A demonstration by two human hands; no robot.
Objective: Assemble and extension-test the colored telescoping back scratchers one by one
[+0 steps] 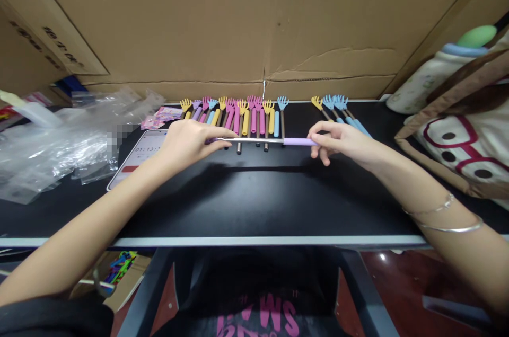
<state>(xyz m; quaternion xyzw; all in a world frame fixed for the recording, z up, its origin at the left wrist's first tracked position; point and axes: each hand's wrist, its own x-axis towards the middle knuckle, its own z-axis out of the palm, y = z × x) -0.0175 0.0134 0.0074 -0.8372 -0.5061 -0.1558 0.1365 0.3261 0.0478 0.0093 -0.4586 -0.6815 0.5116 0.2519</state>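
A back scratcher [298, 141] with a purple grip and a drawn-out metal rod is held level above the black table. My left hand [194, 141] is closed on its left end, hiding most of the head. At the other end, my right hand [338, 141] pinches the purple grip between thumb and fingers. Behind the rod lies a row of colourful claw-headed back scratchers and loose grip sleeves [253, 121] in pink, yellow, purple and blue. A smaller group of back scratchers [342, 109], yellow and blue, lies just beyond my right hand.
Clear plastic bags [79, 135] heap at the left, beside a phone [135, 154] showing a timer. Cardboard [238, 24] walls the back. On the right stand a white bottle [429, 80] and a bag [473, 146]. Below the table edge sits an open box [129, 278] of colourful items.
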